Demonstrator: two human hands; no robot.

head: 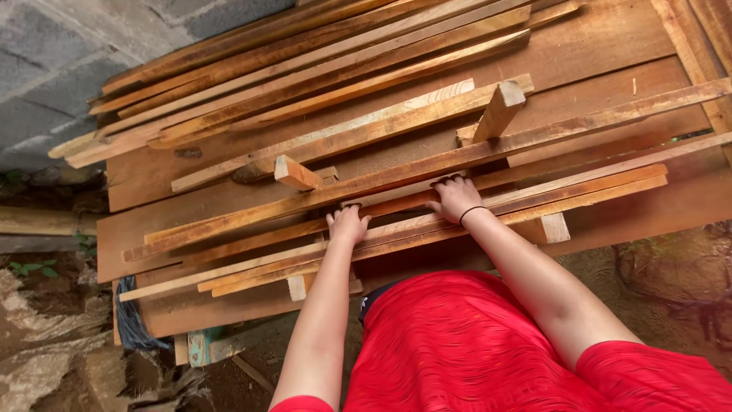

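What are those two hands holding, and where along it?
Both the left hand and right hand grip one long wooden slat near its middle, fingers curled over its far edge.

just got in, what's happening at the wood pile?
A person in a red top leans over a stack of wooden slats laid on wide boards. The left hand and right hand both press on the nearest long slats, fingers curled over their far edges. Short offcut blocks sit among the strips. A block wall stands behind.
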